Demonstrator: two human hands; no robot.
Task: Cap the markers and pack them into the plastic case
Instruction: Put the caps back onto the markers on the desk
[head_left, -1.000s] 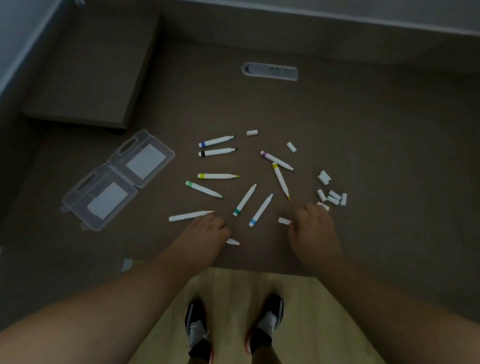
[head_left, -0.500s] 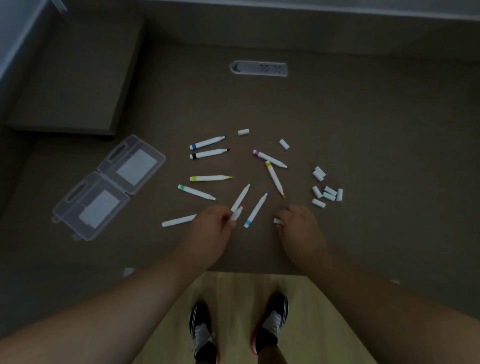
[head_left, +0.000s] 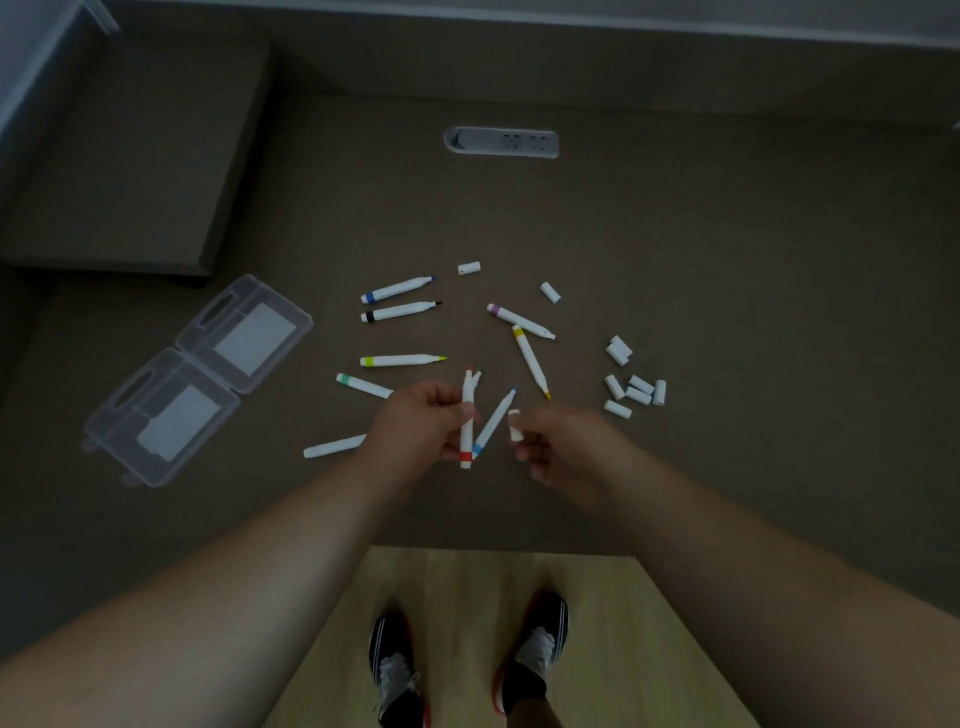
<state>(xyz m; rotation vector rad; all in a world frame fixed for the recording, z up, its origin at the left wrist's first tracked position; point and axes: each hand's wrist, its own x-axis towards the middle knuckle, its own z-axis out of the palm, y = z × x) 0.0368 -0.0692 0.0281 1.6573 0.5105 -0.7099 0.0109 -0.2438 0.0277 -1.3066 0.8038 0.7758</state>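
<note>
My left hand (head_left: 418, 423) grips a white marker with a red band (head_left: 467, 415), held upright above the table, its red tip bare. My right hand (head_left: 563, 447) pinches a white cap (head_left: 514, 425) just right of that marker. Several uncapped white markers lie on the brown table (head_left: 727, 260), among them a blue-banded one (head_left: 397, 289), a black one (head_left: 400, 311), a yellow-green one (head_left: 402, 359) and a light-blue one (head_left: 496, 415) between my hands. A cluster of white caps (head_left: 634, 387) lies to the right. The clear plastic case (head_left: 195, 376) lies open at the left.
A socket strip (head_left: 501, 142) is set into the table at the back. A raised brown block (head_left: 119, 156) stands at the back left. Two loose caps (head_left: 469, 268) (head_left: 550, 292) lie behind the markers. The table's near edge is cut out where my feet stand on wooden floor (head_left: 467, 597).
My left hand picked the red-banded marker off the table and raised it upright. My right hand lifted a white cap and brought it beside the marker.
</note>
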